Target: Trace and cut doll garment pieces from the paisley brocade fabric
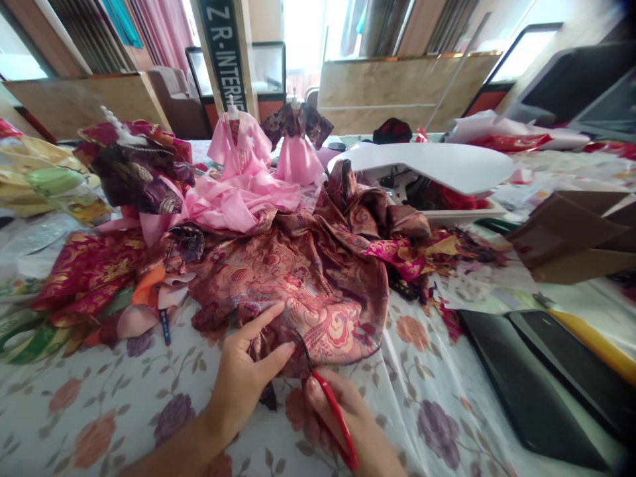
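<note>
Red-handled scissors [334,414] are gripped in my right hand [342,404], and their dark blades point up and left into the lower edge of a coppery paisley brocade cloth [298,278]. My left hand [248,361] rests on that same cloth just left of the blades. Its index finger and thumb are spread apart over the fabric, while the other fingers are mostly out of sight. Between the hands, a dark narrow fold of fabric [269,395] hangs down over the floral tablecloth [189,424]. The blade tips are partly hidden against the cloth.
Small pink gowns [240,142] stand on forms behind the cloth. Magenta-gold brocade [92,271] and a blue pen [164,326] lie left. To the right are fabric scraps [447,248], a cardboard box [571,232], black flat cases [527,384] and a white oval board [427,165].
</note>
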A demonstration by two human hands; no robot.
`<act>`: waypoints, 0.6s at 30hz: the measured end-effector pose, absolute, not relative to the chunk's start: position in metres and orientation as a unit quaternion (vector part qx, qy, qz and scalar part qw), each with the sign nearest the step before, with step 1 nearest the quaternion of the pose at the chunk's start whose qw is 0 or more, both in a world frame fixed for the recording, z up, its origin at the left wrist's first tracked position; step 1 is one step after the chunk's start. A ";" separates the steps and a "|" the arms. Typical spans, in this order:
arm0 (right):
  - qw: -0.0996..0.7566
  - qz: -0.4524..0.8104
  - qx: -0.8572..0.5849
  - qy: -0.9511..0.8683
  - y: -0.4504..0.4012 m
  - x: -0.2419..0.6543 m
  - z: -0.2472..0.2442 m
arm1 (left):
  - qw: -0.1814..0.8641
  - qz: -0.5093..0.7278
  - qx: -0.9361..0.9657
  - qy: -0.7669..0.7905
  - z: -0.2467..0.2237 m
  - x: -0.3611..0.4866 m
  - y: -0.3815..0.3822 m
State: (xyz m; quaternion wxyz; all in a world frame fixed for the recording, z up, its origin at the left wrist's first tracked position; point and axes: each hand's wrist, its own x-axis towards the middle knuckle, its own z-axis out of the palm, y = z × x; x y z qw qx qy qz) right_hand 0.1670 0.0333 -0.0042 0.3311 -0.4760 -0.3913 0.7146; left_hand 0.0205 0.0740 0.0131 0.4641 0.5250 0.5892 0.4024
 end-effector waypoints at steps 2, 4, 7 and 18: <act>0.331 0.711 -0.474 -0.400 0.032 0.168 -0.008 | 0.462 0.401 0.527 0.590 0.013 0.020 0.074; 0.335 0.709 -0.473 -0.401 0.030 0.168 -0.012 | 0.459 0.401 0.527 0.592 0.013 0.020 0.075; 0.346 0.713 -0.464 -0.395 0.028 0.169 -0.016 | 0.463 0.401 0.522 0.594 0.012 0.020 0.075; 0.338 0.715 -0.480 -0.380 0.027 0.166 -0.010 | 0.439 0.415 0.539 0.587 0.011 0.021 0.075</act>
